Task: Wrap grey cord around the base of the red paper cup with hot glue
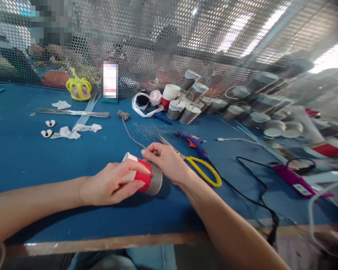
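A red and white paper cup (143, 177) lies tilted on its side just above the blue table, with grey yarn (157, 180) wound round its right end. My left hand (116, 181) is wrapped about the cup's white and red part. At the cup's upper side, my right hand (165, 159) pinches the yarn strand between thumb and fingers. That strand runs back to a small grey yarn bundle (123, 114) on the table. Scissors (204, 170) with yellow handles lie partly behind my right hand, and a blue glue gun (192, 142) rests beyond them.
Several grey-wrapped cups (190, 113) stand and lie at the back right, beside stacked paper cups (170, 93). A purple power strip (294, 180) and black cable are on the right. Thin metal wires (73, 112), lace pieces (69, 132), a phone (110, 80) and a yellow basket-like item (79, 88) are at left.
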A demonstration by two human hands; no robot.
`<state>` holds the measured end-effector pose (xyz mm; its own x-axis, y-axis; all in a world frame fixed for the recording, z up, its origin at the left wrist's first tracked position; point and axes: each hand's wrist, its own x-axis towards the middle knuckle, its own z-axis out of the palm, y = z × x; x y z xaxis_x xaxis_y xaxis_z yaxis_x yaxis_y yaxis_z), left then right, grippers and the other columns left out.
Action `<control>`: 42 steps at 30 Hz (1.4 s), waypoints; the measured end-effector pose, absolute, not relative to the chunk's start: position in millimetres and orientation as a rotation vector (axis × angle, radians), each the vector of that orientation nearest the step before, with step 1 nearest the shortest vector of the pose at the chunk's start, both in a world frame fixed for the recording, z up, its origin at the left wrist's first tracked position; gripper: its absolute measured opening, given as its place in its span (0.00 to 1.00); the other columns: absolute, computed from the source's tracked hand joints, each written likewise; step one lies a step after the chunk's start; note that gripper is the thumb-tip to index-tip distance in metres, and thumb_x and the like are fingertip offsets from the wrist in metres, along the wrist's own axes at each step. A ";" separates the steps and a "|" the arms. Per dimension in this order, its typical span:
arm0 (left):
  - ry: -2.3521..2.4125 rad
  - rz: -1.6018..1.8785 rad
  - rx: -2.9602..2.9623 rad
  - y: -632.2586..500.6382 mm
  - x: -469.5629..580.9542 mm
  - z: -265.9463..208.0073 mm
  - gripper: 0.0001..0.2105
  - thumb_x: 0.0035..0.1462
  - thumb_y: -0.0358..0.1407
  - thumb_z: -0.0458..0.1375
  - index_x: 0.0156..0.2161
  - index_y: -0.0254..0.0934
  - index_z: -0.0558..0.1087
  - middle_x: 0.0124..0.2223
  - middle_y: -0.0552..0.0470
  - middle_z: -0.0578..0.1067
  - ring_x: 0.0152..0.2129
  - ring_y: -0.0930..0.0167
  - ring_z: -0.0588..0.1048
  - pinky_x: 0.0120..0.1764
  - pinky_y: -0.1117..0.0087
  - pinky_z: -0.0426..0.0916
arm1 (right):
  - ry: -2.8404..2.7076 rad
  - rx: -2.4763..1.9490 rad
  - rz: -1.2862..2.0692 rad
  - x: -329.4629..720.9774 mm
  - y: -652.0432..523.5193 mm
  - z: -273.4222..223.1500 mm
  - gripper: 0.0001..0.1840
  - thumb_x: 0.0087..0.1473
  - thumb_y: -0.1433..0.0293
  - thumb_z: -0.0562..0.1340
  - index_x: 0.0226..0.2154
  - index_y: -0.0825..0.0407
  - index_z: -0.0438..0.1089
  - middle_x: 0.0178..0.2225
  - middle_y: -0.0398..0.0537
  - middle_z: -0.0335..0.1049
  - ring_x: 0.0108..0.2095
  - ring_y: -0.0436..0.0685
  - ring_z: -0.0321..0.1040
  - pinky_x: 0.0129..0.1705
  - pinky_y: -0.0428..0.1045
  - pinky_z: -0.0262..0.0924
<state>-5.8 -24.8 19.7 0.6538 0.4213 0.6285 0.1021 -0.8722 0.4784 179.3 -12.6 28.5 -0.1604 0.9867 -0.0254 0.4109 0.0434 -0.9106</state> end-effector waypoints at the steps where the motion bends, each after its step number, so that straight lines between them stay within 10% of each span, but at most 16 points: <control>1: 0.409 1.089 2.467 -24.5 -6.0 19.7 0.06 0.62 0.31 0.47 0.44 0.36 0.62 0.32 0.52 0.75 0.21 0.77 0.71 0.24 0.79 0.66 | -1.648 -1.428 1.105 179.4 -12.4 28.1 0.13 0.49 0.62 0.59 0.21 0.52 0.62 0.18 0.37 0.60 0.19 0.46 0.51 0.22 0.45 0.47; 32: 0.708 0.999 1.441 -21.8 5.6 26.9 0.06 0.57 0.36 0.54 0.37 0.35 0.66 0.27 0.56 0.70 0.20 0.79 0.66 0.22 0.81 0.62 | -1.514 -1.481 1.230 171.3 -9.5 23.9 0.15 0.39 0.59 0.64 0.20 0.53 0.63 0.17 0.38 0.60 0.18 0.45 0.52 0.18 0.43 0.46; 42: 0.786 1.011 1.370 -16.1 5.3 29.7 0.14 0.53 0.35 0.55 0.46 0.35 0.65 0.30 0.55 0.71 0.21 0.77 0.67 0.24 0.79 0.63 | -1.476 -1.412 0.701 187.3 -7.7 40.8 0.11 0.49 0.60 0.59 0.28 0.51 0.64 0.26 0.45 0.69 0.27 0.51 0.66 0.31 0.48 0.62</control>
<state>5.3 -16.1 29.7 0.3942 0.9122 0.1121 -0.1159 -0.0716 0.9907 187.3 -7.7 40.8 0.1097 0.9649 0.2386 0.4248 0.1715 -0.8889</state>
